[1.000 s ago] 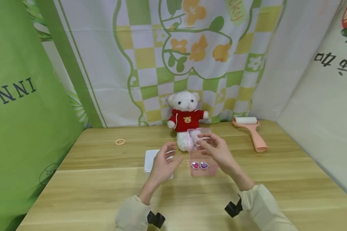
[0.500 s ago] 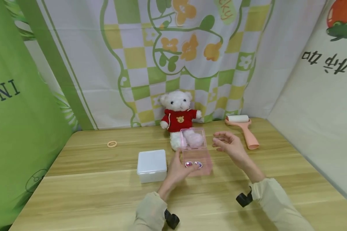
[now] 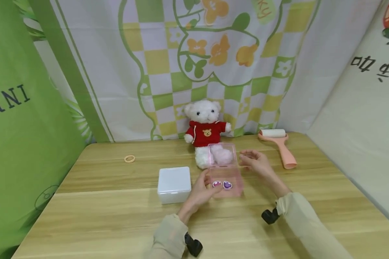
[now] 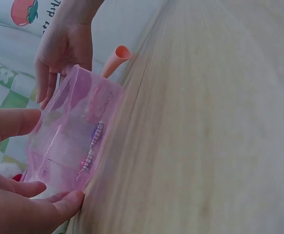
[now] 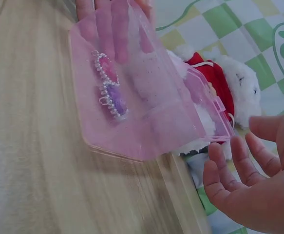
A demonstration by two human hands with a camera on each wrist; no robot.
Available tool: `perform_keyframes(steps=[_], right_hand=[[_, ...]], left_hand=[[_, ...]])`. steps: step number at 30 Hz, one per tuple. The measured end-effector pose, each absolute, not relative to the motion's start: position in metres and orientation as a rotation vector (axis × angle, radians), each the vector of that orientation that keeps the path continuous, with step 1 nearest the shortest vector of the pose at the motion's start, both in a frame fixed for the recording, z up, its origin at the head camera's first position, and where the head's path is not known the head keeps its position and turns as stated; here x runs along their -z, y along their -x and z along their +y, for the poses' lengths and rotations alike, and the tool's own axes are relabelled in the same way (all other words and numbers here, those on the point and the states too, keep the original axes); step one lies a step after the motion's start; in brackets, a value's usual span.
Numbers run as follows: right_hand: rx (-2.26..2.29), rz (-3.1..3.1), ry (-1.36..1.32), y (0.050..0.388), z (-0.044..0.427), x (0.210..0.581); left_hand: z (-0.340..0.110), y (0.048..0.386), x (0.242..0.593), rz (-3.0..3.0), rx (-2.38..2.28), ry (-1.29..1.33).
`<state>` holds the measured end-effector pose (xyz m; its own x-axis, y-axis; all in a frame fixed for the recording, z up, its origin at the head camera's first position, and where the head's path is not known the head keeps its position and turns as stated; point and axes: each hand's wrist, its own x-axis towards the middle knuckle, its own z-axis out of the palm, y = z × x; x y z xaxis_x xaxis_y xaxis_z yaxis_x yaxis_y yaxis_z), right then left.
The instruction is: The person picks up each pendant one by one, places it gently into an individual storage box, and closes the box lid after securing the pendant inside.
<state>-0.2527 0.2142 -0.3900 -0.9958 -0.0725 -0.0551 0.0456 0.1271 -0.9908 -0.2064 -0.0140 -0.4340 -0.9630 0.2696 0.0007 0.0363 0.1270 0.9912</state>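
Observation:
A translucent pink box [image 3: 231, 194] stands on the table with its lid [image 3: 235, 154] raised at the back. Inside lie a pink jewelled piece [image 3: 217, 183] and a purple one [image 3: 227, 185], both edged with silver beads; small metal loops show in the right wrist view. My left hand [image 3: 199, 190] touches the box's left side with extended fingers, the thumb [image 4: 20, 122] apart from them near the rim. Beside the lid's right edge, my right hand [image 3: 259, 165] has loosely bent fingers with nothing between them; the right wrist view shows a gap between fingertips and lid.
Directly behind the lid sits a white teddy bear [image 3: 206, 131] in a red hoodie. A closed white box [image 3: 174, 183] stands left of the pink one. A wooden-coloured ring [image 3: 129, 159] lies far left, and a pink-handled lint roller [image 3: 280, 145] back right.
My left hand has moved right, from in front of the white box to the pink box's left side. My right hand has moved from over the lid to its right side.

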Motion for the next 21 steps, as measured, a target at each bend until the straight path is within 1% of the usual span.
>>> perform_keyframes(steps=[5, 12, 21], right_hand=[[2.046, 2.288, -0.045, 0.266, 0.210, 0.390], [2.030, 2.282, -0.065, 0.280, 0.205, 0.393], [2.043, 2.212, -0.068, 0.288, 0.203, 0.396]], left_hand=[[-0.014, 0.207, 0.435, 2.241, -1.911, -0.271], [-0.015, 0.210, 0.436, 2.246, -1.896, -0.258], [-0.014, 0.209, 0.434, 2.279, -1.853, -0.242]])
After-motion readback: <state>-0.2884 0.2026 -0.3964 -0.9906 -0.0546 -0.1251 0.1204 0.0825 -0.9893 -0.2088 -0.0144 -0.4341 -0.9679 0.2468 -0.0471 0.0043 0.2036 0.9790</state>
